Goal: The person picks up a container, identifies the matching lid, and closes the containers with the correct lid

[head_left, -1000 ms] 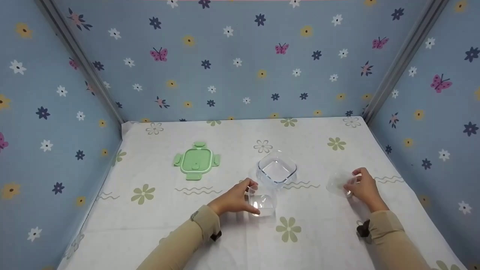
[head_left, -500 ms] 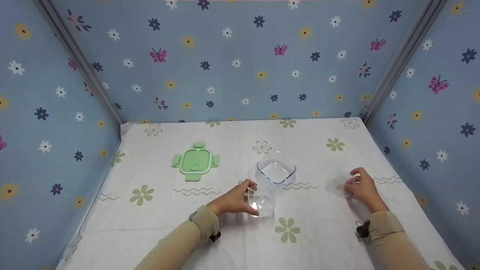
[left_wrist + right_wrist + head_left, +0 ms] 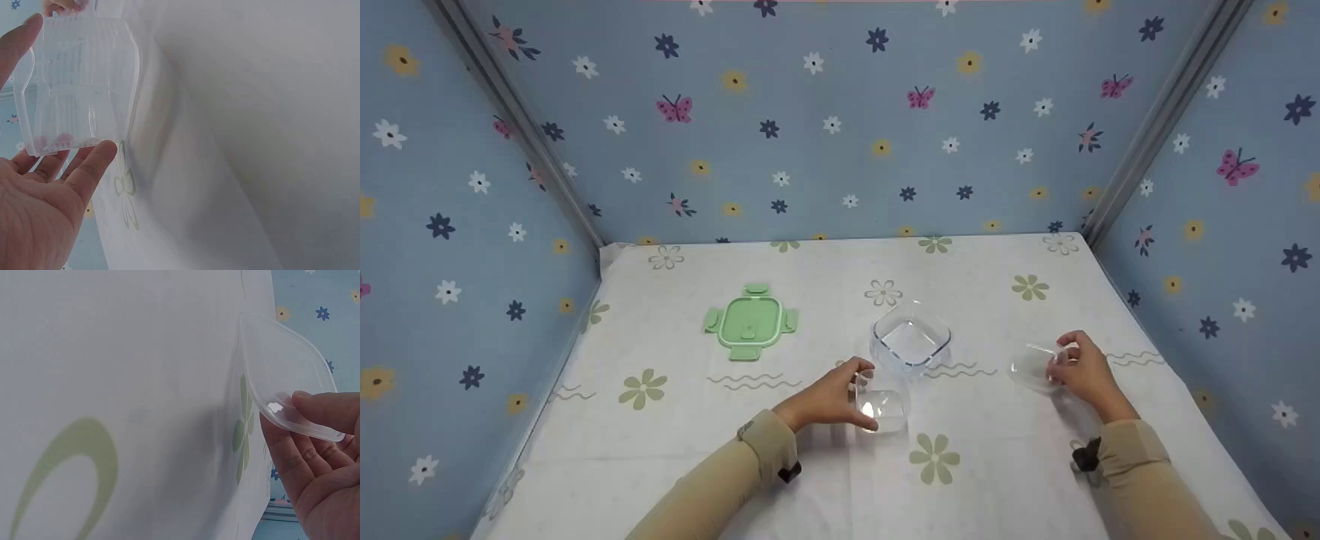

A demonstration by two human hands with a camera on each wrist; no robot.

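Note:
My left hand [image 3: 826,397] grips a small clear plastic container [image 3: 885,409] near the middle of the table. In the left wrist view, the thumb is on one side of this ribbed container [image 3: 84,84] and the fingers are on the other. Over to the right, my right hand [image 3: 1087,377] pinches a clear plastic lid [image 3: 1030,367] by its edge. The right wrist view shows the thumb on one face of the lid [image 3: 284,363] and fingers behind it. The lid is tilted and looks held just above the cloth.
A square clear container [image 3: 911,366], probably glass, stands just behind the left hand's container. Farther left lies a green lid [image 3: 751,322] with its side flaps spread out. A white flowered cloth [image 3: 660,427] covers the table, and blue patterned walls [image 3: 840,150] enclose three sides.
The clear lid has tilted slightly in my right hand, so its far edge now catches light. My left hand and its container stay in place.

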